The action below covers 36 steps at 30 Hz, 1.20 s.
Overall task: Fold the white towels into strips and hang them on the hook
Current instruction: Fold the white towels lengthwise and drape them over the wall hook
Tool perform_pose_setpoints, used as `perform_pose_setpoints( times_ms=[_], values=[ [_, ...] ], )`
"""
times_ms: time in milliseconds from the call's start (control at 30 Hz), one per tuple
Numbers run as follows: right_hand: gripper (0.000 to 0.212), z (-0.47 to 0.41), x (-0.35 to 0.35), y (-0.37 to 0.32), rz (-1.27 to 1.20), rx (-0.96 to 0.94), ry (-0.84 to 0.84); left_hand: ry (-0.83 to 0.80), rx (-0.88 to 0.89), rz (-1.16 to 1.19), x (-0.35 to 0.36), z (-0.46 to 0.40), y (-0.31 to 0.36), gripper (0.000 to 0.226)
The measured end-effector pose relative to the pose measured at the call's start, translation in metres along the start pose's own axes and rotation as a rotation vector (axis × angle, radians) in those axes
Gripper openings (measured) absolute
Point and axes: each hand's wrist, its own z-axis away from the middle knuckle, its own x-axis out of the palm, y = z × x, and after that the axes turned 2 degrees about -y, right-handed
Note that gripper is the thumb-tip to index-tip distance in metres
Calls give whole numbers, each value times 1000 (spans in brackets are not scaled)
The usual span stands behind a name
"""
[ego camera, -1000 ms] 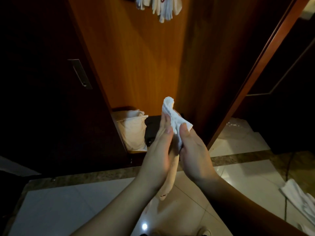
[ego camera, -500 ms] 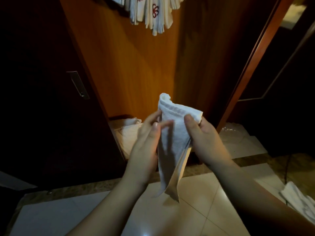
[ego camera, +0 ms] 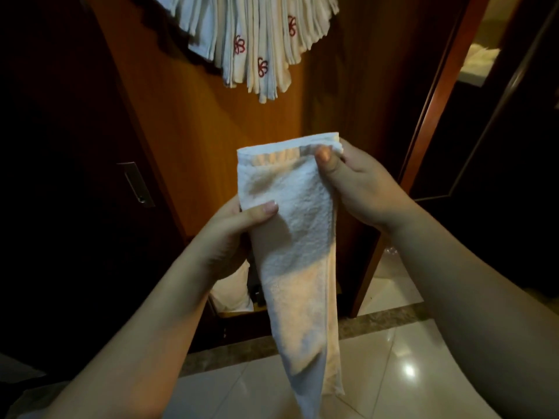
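Observation:
A white towel (ego camera: 298, 243) hangs as a long narrow strip in front of me, its lower end tapering toward the floor. My right hand (ego camera: 360, 189) pinches its top right corner between thumb and fingers. My left hand (ego camera: 233, 234) grips the strip's left edge lower down, thumb across the front. Several folded white towels with red flower marks (ego camera: 257, 43) hang in a fan at the top of the orange wooden panel. The hook itself is out of view.
A dark cabinet door with a metal handle (ego camera: 136, 184) stands at the left. A pale bag (ego camera: 233, 288) sits at the bottom of the closet behind the towel. A wooden door frame (ego camera: 423, 140) runs at the right. Glossy floor tiles (ego camera: 393, 367) lie below.
The towel has been opened from a bunched wad into a flat strip and lifted. My hands moved apart, the right to the top corner. My view tilted up, showing more of the hanging towels.

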Motion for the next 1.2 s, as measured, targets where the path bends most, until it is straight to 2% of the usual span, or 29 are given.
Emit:
perform_pose_setpoints(
  times_ms=[67,133,167,300,400,500,567,633,700,800,933,1100,1200],
  values=[
    [28,-9,-4,-4,-26,-14,32,-65,-85,-39,3,1,0,57],
    [29,-17,-8,-5,-49,-8,63,-79,-101,-75,5,-2,1,35],
    [33,-21,-10,-3,-76,-7,80,-66,-93,-75,5,-5,1,32],
    [62,-33,-15,10,-299,80,73,-7,-91,-18,9,-15,7,30],
    [84,-35,-13,41,-559,285,34,37,-88,11,10,-22,13,23],
    [84,-18,1,86,-646,472,42,114,-91,50,10,-30,25,33],
    [74,1,16,108,-707,485,-2,162,-78,101,6,-34,36,50],
    [71,19,30,115,-724,445,32,190,-51,114,2,-38,47,57],
    [65,30,42,114,-697,373,150,205,-26,104,-2,-41,54,51],
    [59,39,60,108,-530,256,318,216,-10,99,-1,-44,61,46],
    [37,39,70,97,-272,228,349,233,6,57,2,-47,67,49],
    [14,32,68,90,-70,151,370,246,15,30,3,-48,73,49],
    [15,29,68,86,-37,153,375,265,34,3,3,-49,76,52]
  ],
)
